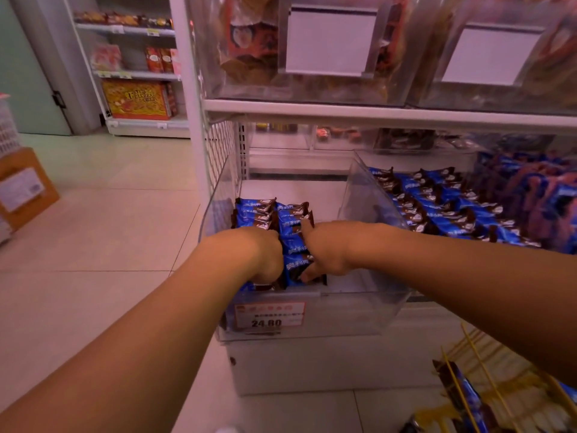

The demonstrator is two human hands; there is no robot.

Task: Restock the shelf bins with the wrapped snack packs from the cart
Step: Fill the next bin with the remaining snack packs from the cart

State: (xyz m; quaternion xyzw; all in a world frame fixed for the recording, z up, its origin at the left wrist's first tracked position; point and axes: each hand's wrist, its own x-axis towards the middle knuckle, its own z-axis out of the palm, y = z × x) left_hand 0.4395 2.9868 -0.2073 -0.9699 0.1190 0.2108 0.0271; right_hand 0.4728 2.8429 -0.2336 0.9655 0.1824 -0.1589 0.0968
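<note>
Blue and brown wrapped snack packs point(292, 235) stand in rows in the left part of a clear plastic shelf bin point(359, 317) with a red price tag. Both my hands reach down into this bin. My left hand point(265, 254) has its fingers curled down around packs at the front left of the rows. My right hand point(324, 251) grips the packs from the right side, thumb up along the row and fingers tucked under a pack. The bin's right half holds no packs. The yellow wire cart point(487, 389) with more packs shows at the lower right.
A neighbouring bin point(443, 207) to the right is packed with the same blue packs. Clear bins with other snacks hang on the shelf above point(312, 57). A cardboard box point(25, 189) stands on the tiled floor at left, with more shelving point(137, 98) behind.
</note>
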